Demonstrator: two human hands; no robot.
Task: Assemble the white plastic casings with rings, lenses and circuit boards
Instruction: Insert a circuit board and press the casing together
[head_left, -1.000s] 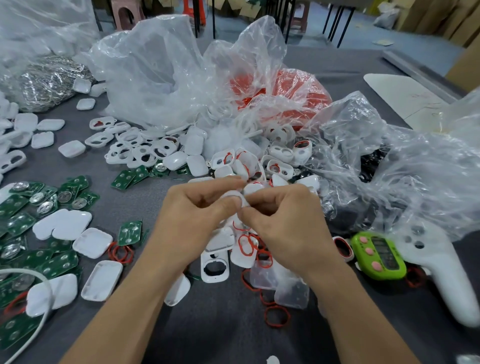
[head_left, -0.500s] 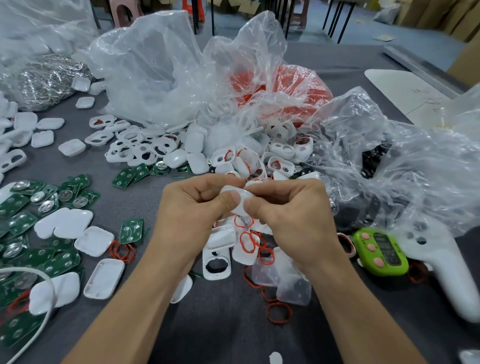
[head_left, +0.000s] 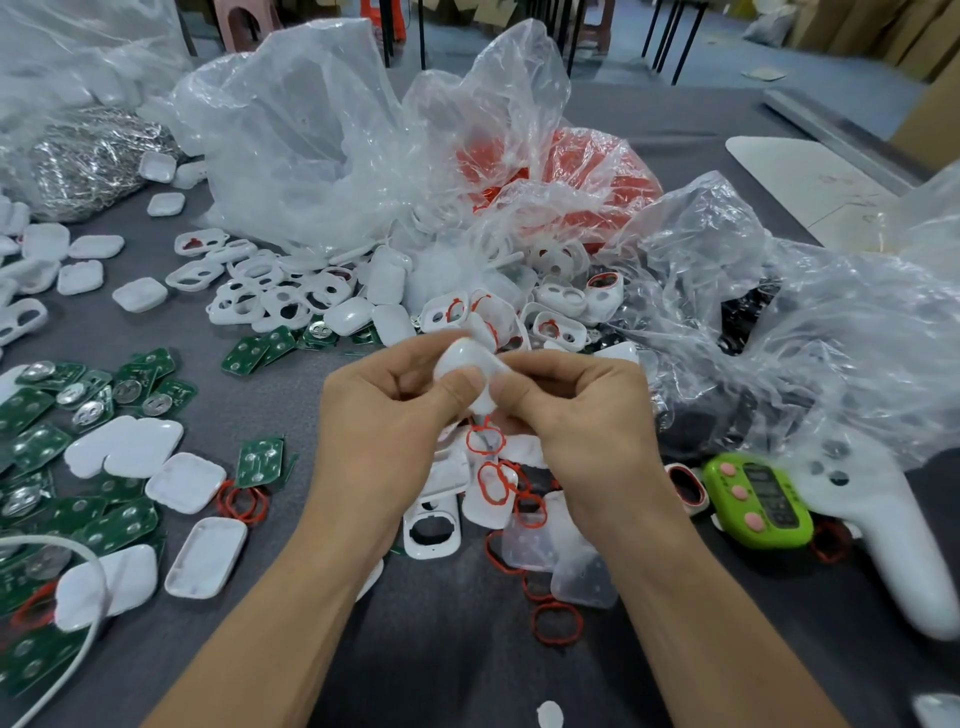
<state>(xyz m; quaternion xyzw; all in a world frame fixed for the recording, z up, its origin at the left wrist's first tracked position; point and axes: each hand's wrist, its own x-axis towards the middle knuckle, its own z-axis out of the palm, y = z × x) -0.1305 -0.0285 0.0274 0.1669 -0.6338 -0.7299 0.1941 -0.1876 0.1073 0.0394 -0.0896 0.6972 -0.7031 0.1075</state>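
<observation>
My left hand and my right hand meet at the centre and both pinch one white plastic casing between thumbs and fingers. Its rounded side faces me and most of it is hidden by my fingers. Right below the hands lie a red ring, further red rings, an open white casing frame and clear lenses. Green circuit boards spread over the left of the grey table. A heap of white casings sits behind.
Crumpled clear plastic bags stand behind and to the right, one holding red rings. A green counter device and a white controller lie at right. A white cable curls at the lower left, and a bag of metal parts sits far left.
Both hands have kept hold of the casing and turned it between the fingers, so more of its rounded white shell shows above my thumbs now. The hands have barely shifted over the table.
</observation>
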